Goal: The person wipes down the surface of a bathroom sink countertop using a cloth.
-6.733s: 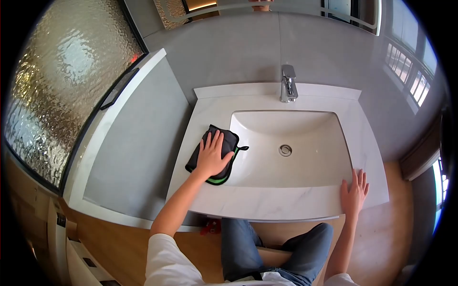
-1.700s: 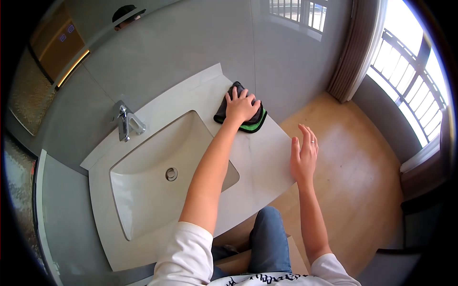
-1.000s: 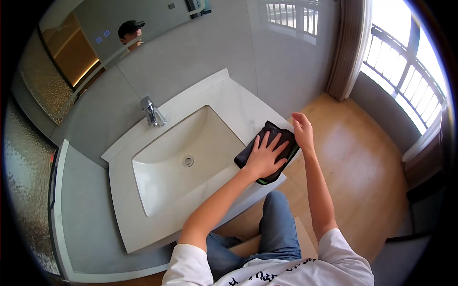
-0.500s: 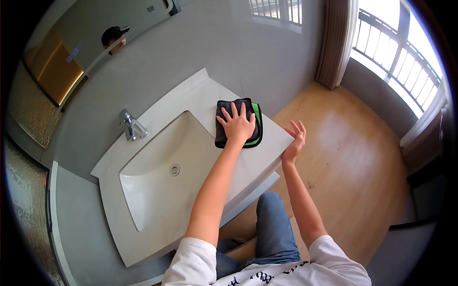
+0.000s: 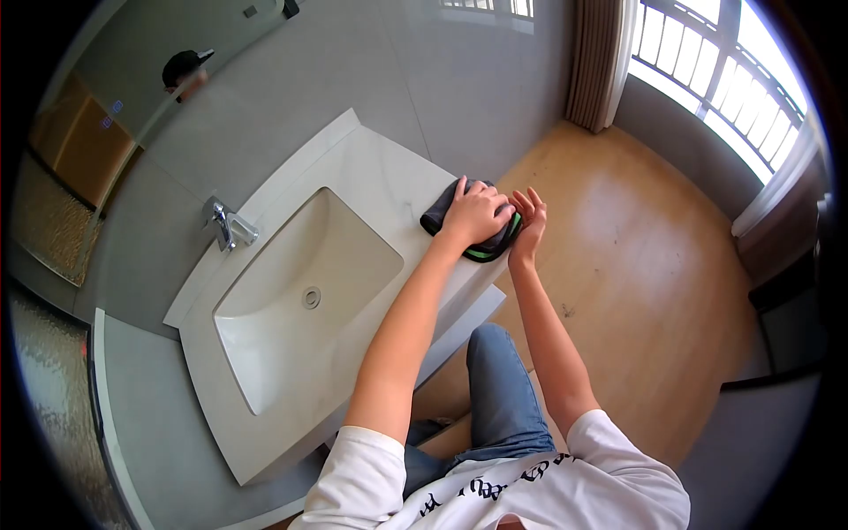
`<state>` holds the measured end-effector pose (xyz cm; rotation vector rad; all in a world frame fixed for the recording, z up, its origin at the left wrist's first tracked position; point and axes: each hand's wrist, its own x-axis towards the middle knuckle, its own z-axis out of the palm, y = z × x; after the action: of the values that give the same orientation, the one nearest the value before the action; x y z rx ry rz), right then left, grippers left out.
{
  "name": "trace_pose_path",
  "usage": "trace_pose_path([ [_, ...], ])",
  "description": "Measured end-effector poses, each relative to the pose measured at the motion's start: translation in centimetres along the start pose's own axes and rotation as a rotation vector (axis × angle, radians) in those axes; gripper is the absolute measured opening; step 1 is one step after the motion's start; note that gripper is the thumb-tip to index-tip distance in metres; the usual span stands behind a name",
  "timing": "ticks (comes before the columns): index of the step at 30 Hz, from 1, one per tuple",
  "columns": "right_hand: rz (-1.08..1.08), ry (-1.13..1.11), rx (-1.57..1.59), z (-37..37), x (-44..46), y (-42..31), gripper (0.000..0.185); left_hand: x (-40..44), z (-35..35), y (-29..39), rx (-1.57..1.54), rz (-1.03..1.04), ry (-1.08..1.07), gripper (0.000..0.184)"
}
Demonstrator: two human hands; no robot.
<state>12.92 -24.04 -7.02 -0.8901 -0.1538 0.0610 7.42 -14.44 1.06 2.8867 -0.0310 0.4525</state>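
Observation:
My left hand (image 5: 477, 215) lies over a folded dark grey cleaning cloth (image 5: 438, 210) with a black border and green underside, its fingers bent around it. The cloth is at the right end of the white washbasin counter (image 5: 389, 168), reaching its edge. Beside that edge is my right hand (image 5: 529, 224), upright and slightly cupped with fingers apart. It is close against the cloth's right side; whether it touches the cloth I cannot tell.
The sink basin (image 5: 265, 327) is set into the counter, with a chrome faucet (image 5: 228, 226) behind it. A grey wall (image 5: 353, 62) borders the back. Wooden floor (image 5: 636, 291) spreads to the right, toward a curtain (image 5: 594, 66) and a railed window.
My left hand has moved right with the cloth to the counter's end, its fingers going from spread flat to bent. My right hand has shifted slightly and is now next to the cloth.

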Motion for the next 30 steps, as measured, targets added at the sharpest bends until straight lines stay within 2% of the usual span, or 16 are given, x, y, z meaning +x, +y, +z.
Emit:
trace_pose_path([
  [2,0.017,-0.05,0.045,-0.5,0.0,-0.7,0.063,-1.1,0.2,1.3,-0.005,0.04,-0.01,0.035],
  [4,0.026,-0.185,0.052,-0.9,-0.3,-1.7,0.069,-2.4,-0.2,2.9,0.043,0.063,-0.035,0.045],
  [7,0.208,-0.255,0.155,-1.5,-0.3,-3.5,0.071,-3.9,-0.7,4.3,0.131,0.033,-0.144,0.059],
  [9,0.218,-0.298,0.171,-1.7,0.2,-4.3,0.067,-4.6,-1.0,4.9,0.174,0.023,-0.162,0.063],
  [11,0.14,-0.328,-0.102,-2.1,0.5,-4.8,0.055,-5.6,-1.3,5.3,0.197,0.013,-0.178,0.065],
  [12,0.043,-0.365,-0.242,-1.8,0.0,-5.9,0.043,-6.2,-1.4,5.3,0.198,0.01,-0.163,0.065],
  [13,0.04,-0.37,-0.244,-1.3,-0.7,-7.0,0.043,-6.9,-1.4,5.3,0.199,0.008,-0.149,0.065],
  [15,-0.133,-0.413,-0.802,-0.2,-2.6,-8.6,0.039,-8.7,-1.6,5.3,0.207,0.013,-0.122,0.068],
  [19,-0.404,-0.445,-1.423,2.7,-6.6,-9.2,0.058,-12.9,-2.3,5.8,0.113,0.001,0.048,0.074],
  [20,-0.367,-0.512,-1.549,3.3,-7.1,-9.1,0.069,-14.3,-2.9,6.1,0.101,-0.088,0.108,0.073],
  [21,-0.323,-0.529,-1.605,3.9,-7.2,-8.8,0.075,-15.8,-3.7,6.3,0.094,-0.175,0.167,0.073],
  [25,-0.39,-0.441,-1.827,6.6,-6.4,-5.9,0.084,-22.9,-6.4,5.8,0.278,-0.549,0.194,0.068],
  [26,-0.383,-0.433,-1.951,7.4,-5.8,-5.6,0.087,-24.3,-6.6,5.2,0.279,-0.546,0.186,0.068],
  [27,-0.489,-0.393,-1.907,7.6,-4.5,-3.8,0.09,-25.4,-6.7,4.5,0.27,-0.616,0.218,0.066],
  [28,-0.43,-0.428,-1.858,8.5,-3.5,-3.6,0.087,-26.0,-6.5,4.2,0.258,-0.689,0.249,0.065],
  [30,-0.356,-0.513,-1.769,10.2,-1.2,-2.9,0.08,-25.4,-6.5,4.6,0.289,-0.674,0.202,0.062],
])
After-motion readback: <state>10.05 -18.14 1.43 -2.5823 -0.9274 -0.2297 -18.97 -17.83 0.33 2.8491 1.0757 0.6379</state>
